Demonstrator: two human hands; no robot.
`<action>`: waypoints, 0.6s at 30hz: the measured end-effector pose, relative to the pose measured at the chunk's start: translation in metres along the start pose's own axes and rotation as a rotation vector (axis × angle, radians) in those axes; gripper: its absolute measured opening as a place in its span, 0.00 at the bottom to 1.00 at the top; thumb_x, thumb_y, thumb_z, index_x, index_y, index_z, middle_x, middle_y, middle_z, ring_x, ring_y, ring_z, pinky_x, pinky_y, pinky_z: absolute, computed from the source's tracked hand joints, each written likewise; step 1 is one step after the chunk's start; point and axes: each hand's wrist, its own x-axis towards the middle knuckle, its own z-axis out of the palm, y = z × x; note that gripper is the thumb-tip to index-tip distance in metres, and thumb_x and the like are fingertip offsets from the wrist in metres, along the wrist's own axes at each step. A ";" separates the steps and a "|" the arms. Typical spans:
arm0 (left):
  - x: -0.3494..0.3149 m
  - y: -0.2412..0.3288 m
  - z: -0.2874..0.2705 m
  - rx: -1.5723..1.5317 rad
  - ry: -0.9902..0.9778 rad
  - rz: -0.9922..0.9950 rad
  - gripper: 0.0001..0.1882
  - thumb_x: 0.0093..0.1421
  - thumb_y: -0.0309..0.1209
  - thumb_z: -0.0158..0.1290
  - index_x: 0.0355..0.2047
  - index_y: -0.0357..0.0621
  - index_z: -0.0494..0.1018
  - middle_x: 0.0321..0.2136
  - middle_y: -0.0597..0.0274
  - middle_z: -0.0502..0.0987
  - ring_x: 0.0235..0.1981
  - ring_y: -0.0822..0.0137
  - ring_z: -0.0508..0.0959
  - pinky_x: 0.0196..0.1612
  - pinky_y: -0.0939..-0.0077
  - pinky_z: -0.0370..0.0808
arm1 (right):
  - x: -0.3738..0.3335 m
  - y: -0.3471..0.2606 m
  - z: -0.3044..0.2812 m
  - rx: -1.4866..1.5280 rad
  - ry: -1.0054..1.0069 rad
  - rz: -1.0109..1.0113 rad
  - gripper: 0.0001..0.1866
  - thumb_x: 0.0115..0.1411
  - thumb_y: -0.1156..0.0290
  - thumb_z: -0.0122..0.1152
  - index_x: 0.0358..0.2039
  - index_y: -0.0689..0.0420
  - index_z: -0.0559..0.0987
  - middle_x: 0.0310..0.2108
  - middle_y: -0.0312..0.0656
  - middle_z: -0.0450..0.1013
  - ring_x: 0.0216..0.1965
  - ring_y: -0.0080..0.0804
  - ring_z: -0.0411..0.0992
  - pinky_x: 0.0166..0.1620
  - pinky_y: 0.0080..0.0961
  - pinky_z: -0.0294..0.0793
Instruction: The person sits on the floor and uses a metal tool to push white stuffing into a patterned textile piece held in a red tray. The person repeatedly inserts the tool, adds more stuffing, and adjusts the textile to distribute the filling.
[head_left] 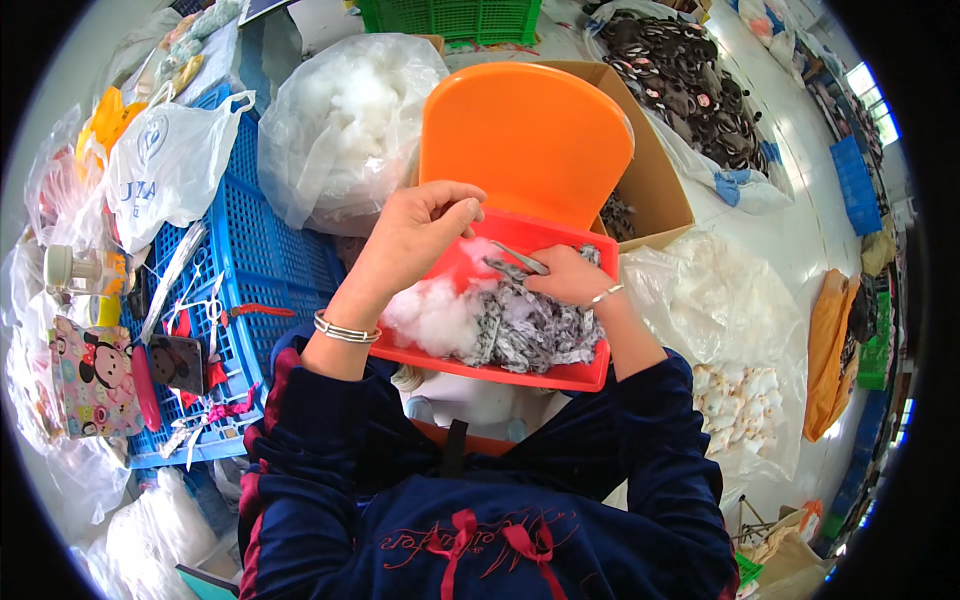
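A red tray (470, 372) rests across my lap. White stuffing (435, 318) fills its left part, and grey-and-black fuzzy pieces (540, 322) heap up on the right. My right hand (568, 275) is closed around slim metal tweezers (522, 258), whose tip points left and away over the tray. Just below that tip lies a small tuft of white stuffing on a fuzzy piece. Raised over the tray's far left corner, my left hand (425, 232) has thumb and fingers pinched together. What they hold, if anything, is too small to make out.
An orange chair (520, 135) stands right beyond the tray, before a cardboard box (655, 190). Left are a bag of stuffing (345, 125) and a blue crate (265, 240) with scissors and ribbons. Right lie a plastic bag of light pieces (740, 400) and a heap of dark pieces (690, 90).
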 end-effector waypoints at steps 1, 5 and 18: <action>0.001 -0.001 0.002 0.059 0.000 0.014 0.13 0.64 0.28 0.53 0.45 0.32 0.76 0.33 0.62 0.80 0.34 0.74 0.78 0.41 0.82 0.74 | -0.007 -0.012 -0.010 0.105 -0.043 0.049 0.11 0.53 0.67 0.61 0.32 0.62 0.79 0.20 0.44 0.72 0.24 0.36 0.71 0.31 0.32 0.70; -0.002 -0.003 0.011 0.294 -0.159 0.163 0.15 0.63 0.29 0.55 0.47 0.32 0.75 0.38 0.61 0.80 0.39 0.74 0.78 0.44 0.81 0.75 | -0.031 -0.037 -0.029 0.478 -0.116 0.097 0.08 0.57 0.70 0.62 0.34 0.60 0.80 0.18 0.28 0.65 0.21 0.14 0.61 0.25 0.17 0.60; 0.002 -0.001 0.012 -0.019 -0.126 -0.109 0.13 0.64 0.33 0.53 0.29 0.34 0.77 0.22 0.70 0.75 0.25 0.80 0.71 0.31 0.81 0.70 | -0.053 -0.035 -0.050 0.790 -0.006 0.036 0.09 0.60 0.71 0.62 0.39 0.61 0.79 0.25 0.33 0.76 0.18 0.11 0.61 0.21 0.12 0.58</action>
